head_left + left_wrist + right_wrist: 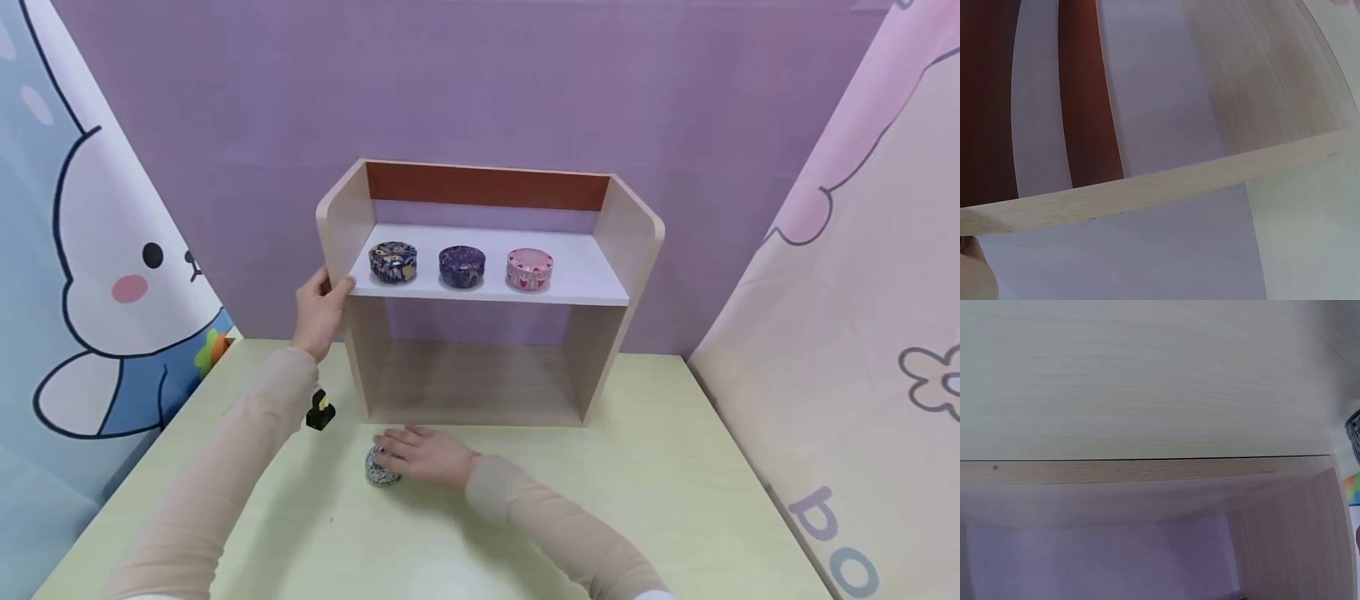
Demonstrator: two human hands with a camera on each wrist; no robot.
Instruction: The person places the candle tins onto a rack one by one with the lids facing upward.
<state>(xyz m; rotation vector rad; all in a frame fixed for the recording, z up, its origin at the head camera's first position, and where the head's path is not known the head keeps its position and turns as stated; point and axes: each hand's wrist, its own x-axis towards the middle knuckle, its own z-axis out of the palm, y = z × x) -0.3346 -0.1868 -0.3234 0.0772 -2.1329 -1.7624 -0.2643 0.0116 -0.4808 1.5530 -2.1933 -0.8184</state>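
My left hand (318,312) grips the left side panel of a small wooden two-tier shelf (483,421), thumb at the front edge near the white upper board. In the left wrist view, part of that hand (975,275) shows beside the panel edge. My right hand (431,457) reaches left over a round black-and-white patterned tin (381,475) on the table, its extended fingers covering part of the lid. Only the tin's edge (1354,434) enters the right wrist view. On the upper board stand a dark floral tin (393,263), a dark purple tin (462,267) and a pink tin (529,270).
A small black-and-yellow object (320,411) lies on the pale table (645,500), left of the shelf. Behind is a purple backdrop (480,92). Printed cloths hang on the left (127,217) and right (862,317).
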